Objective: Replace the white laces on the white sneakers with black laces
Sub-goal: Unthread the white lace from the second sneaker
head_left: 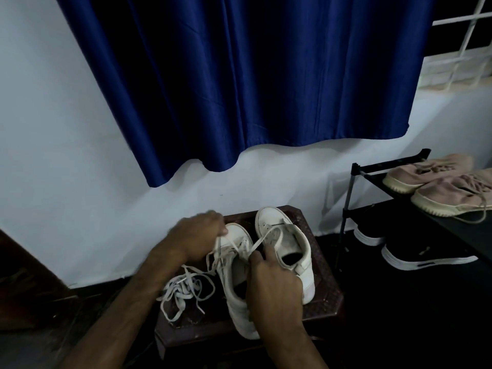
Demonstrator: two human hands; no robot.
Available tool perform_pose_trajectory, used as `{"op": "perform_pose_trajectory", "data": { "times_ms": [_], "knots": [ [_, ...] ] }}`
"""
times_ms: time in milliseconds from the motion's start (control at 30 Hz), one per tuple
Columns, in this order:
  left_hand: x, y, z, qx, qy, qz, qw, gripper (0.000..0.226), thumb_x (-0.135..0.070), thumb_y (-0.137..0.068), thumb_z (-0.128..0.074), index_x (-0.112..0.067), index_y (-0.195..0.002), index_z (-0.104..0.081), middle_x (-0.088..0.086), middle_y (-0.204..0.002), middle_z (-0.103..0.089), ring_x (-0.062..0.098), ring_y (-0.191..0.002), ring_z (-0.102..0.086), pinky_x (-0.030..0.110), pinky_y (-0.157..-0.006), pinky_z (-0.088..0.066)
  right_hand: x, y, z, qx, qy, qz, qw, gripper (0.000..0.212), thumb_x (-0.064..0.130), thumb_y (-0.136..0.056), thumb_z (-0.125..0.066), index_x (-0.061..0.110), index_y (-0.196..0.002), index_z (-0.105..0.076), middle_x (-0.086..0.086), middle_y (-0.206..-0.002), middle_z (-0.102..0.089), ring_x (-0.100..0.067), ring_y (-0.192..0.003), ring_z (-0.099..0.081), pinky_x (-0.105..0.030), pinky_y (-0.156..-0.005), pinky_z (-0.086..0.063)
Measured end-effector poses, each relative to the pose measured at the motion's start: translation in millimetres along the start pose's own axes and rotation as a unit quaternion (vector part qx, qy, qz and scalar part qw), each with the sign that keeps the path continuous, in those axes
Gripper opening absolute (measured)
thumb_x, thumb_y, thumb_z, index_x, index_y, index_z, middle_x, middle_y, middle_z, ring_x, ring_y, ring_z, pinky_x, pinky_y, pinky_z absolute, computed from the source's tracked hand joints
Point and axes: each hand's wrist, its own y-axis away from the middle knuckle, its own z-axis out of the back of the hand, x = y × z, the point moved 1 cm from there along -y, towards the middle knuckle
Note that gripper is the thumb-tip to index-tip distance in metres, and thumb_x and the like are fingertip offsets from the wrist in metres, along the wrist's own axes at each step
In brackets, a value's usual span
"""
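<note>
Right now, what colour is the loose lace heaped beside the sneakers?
White; the loose lace shows best in the head view, the only one.

A home room: blue curtain (239, 75) over a barred window, shoe rack (354, 182) holding sneakers

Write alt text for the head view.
The left hand and right hand grip a white lace threaded in the nearer white sneaker on a dark stool; a loose lace lies beside it. A blue curtain hangs behind.
</note>
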Motion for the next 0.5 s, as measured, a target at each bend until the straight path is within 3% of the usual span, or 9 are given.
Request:
{"op": "perform_pose_trajectory", "data": {
  "times_ms": [133,233,400,500],
  "knots": [
    [63,19,14,-0.125,0.076,0.113,0.983,0.019,-0.015,-0.101,-0.041,-0.016,-0.110,-0.057,0.002,-0.116,-0.052,0.023,-0.105,-0.055,0.040,-0.089,-0.043,-1,0,-1,0.000,-0.011,-0.005,1.000,0.032,0.009,-0.039,-0.084,0.016,-0.064,-0.065,0.000,-0.076,-0.062,-0.019,-0.031,-0.049,-0.020,-0.034,-0.021],
    [68,29,6,-0.079,0.033,0.163,0.983,0.016,-0.021,-0.102,-0.042,-0.019,-0.107,-0.057,0.002,-0.114,-0.053,0.023,-0.106,-0.054,0.041,-0.088,-0.043,-2,1,-4,-0.001,-0.016,-0.004,1.000,0.032,0.007,-0.040,-0.083,0.015,-0.064,-0.063,0.000,-0.073,-0.060,-0.018,-0.031,-0.048,-0.019,-0.035,-0.019],
    [13,20,-7,-0.080,0.160,0.013,0.984,0.015,-0.034,-0.097,-0.052,-0.035,-0.109,-0.062,-0.020,-0.111,-0.058,0.003,-0.099,-0.057,0.034,-0.088,-0.047,0,0,-3,-0.002,-0.009,-0.005,1.000,0.034,0.008,-0.036,-0.083,0.015,-0.064,-0.065,0.000,-0.076,-0.062,-0.019,-0.029,-0.047,-0.019,-0.037,-0.015],
    [-12,9,-12,-0.039,0.137,-0.022,0.990,0.014,-0.041,-0.091,-0.059,-0.035,-0.100,-0.068,-0.018,-0.101,-0.063,0.002,-0.091,-0.058,0.029,-0.082,-0.046,-1,1,-5,-0.001,-0.013,-0.001,1.000,0.034,0.008,-0.038,-0.085,0.015,-0.065,-0.063,-0.002,-0.080,-0.063,-0.020,-0.029,-0.046,-0.019,-0.037,-0.016]
  ]
}}
